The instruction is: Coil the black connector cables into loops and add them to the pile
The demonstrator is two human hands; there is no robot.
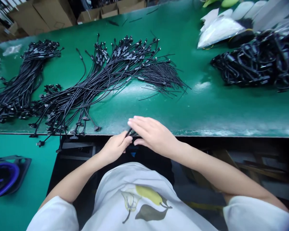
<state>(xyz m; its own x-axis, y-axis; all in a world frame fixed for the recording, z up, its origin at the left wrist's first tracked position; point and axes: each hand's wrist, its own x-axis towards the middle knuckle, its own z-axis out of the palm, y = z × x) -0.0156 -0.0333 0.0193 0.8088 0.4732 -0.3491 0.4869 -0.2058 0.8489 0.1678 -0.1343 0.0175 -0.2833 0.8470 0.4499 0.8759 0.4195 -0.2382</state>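
At the table's front edge, my left hand (117,144) pinches a black cable (128,132), of which only a short length shows between my two hands. My right hand (154,136) is just right of it, fingers stretched out together and thumb apart, its fingertips close over the cable; whether they touch it I cannot tell. Beyond my hands lies a large heap of black cables (86,88) with connectors at their ends, some hanging over the front edge. A bunch of short thin black strips (161,75) lies at the heap's right end.
Another cable bundle (30,73) lies at the left. On the right is a pile of coiled black cables (255,62) beside a white plastic bag (219,30). Cardboard boxes (53,14) stand behind the green table (197,109). A blue-rimmed black object (9,176) sits lower left.
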